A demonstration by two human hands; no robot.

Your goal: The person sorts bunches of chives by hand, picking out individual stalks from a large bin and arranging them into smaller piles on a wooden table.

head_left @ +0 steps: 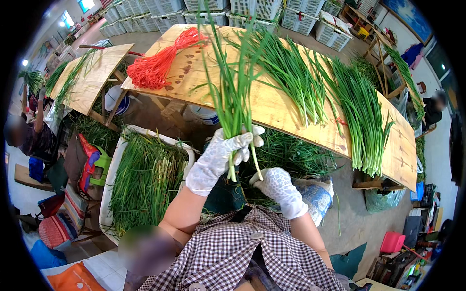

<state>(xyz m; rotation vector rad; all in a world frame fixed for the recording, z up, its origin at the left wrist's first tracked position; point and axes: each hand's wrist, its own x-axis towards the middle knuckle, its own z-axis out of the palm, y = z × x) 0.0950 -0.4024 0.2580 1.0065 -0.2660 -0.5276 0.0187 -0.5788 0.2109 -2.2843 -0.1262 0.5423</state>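
Note:
My left hand point(225, 154), in a white patterned glove, is closed around a small bunch of garlic chives point(233, 112), held upright with the pale stem ends down. My right hand point(278, 189), gloved alike, is just below and to the right, its fingertips at the lower end of one stem that hangs apart from the bunch; whether they pinch it is hard to tell. Beyond, on the plywood table point(276, 105), lie a loose pile of chives point(291, 76), a thicker pile point(364, 116) further right, a small red tie point(339, 121) and a bundle of red ties point(160, 62).
A white tub point(192, 160) full of chives stands at the left. More chives point(295, 152) lie below the table edge, near a blue and white sack point(315, 196). Stacked crates point(251, 7) line the back. People sit at far left point(36, 134) and far right point(433, 109).

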